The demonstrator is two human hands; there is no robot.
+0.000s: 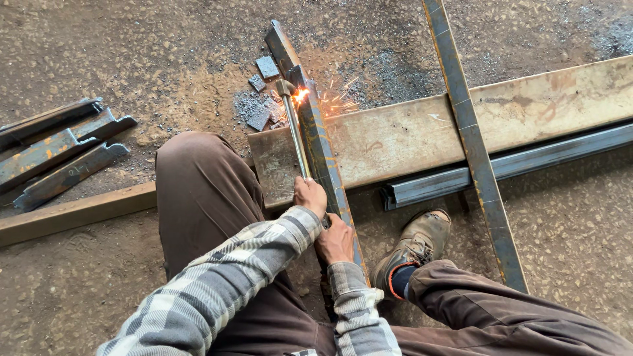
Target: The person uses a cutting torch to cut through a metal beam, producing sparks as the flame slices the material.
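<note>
A wide steel plate (pixel 422 135) lies across the concrete floor (pixel 132 53), reaching to the right edge. A long steel bar (pixel 316 132) lies over the plate's left end, and a second flat bar (pixel 473 142) crosses it further right. Cut steel offcuts (pixel 56 151) sit piled near the floor's left edge. The left hand (pixel 310 196) wraps closed fingers round the cutting torch (pixel 295 128), whose tip throws sparks (pixel 330 99) against the long steel bar at the plate's far edge. The right hand (pixel 335 241), fingers curled shut, grips the torch's rear end just behind.
</note>
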